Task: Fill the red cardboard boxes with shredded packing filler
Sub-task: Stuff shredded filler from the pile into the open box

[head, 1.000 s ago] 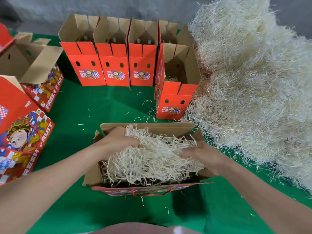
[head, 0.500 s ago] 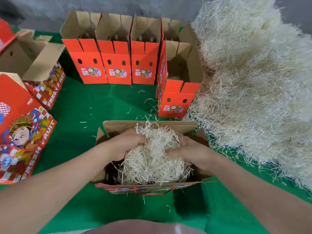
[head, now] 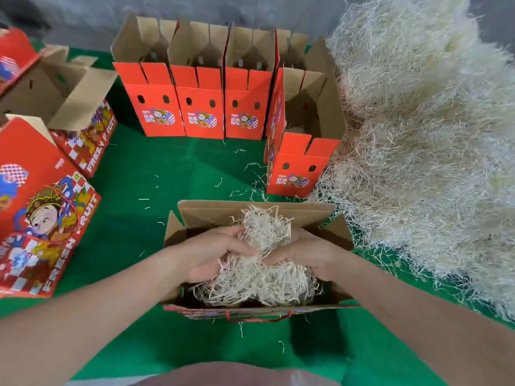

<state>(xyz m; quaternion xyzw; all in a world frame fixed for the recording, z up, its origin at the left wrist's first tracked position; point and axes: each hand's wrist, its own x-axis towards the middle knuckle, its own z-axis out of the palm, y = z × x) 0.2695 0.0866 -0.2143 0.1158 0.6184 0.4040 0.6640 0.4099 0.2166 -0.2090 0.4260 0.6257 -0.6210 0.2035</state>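
An open red cardboard box (head: 250,211) stands right in front of me on the green cloth, flaps up. A wad of pale shredded filler (head: 262,271) sits inside it. My left hand (head: 211,252) and my right hand (head: 303,253) are both down in the box, their fingers curled into the wad from either side, squeezing it toward the middle. A tuft of filler sticks up between them. A big heap of the same filler (head: 423,140) covers the right side of the table.
Three open red boxes (head: 200,112) stand in a row at the back, and another open box (head: 301,168) stands beside the heap. Printed boxes (head: 41,213) lie at the left. Loose strands are scattered on the green cloth (head: 156,174).
My hands have drawn together from the box's two ends to its middle, bunching the spread filler into a tighter wad that sits lower in the box.
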